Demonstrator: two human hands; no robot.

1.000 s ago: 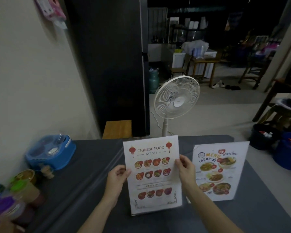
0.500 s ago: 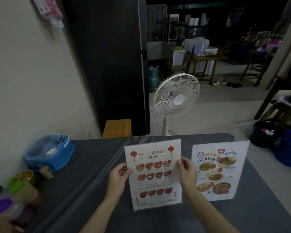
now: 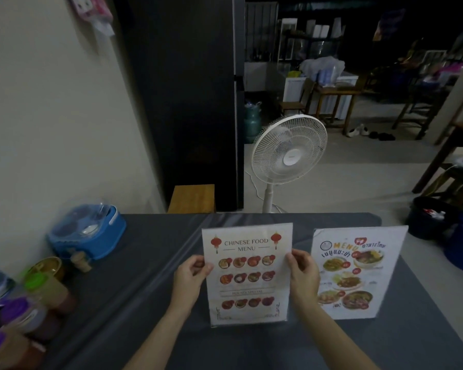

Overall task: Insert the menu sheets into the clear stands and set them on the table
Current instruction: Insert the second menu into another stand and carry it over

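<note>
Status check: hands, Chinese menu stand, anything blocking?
Left hand and right hand grip the Chinese food menu stand by its side edges. Thai menu stand upright beside it. Grey table ahead unobstructed.

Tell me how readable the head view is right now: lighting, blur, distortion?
Head view: dim overall, the back room almost black. The Chinese food menu title reads clearly, smaller print is soft. The left hand and right hand are sharp enough. Jars at the lower left edge are smeared. Wide-angle bending shows along the wall.
</note>
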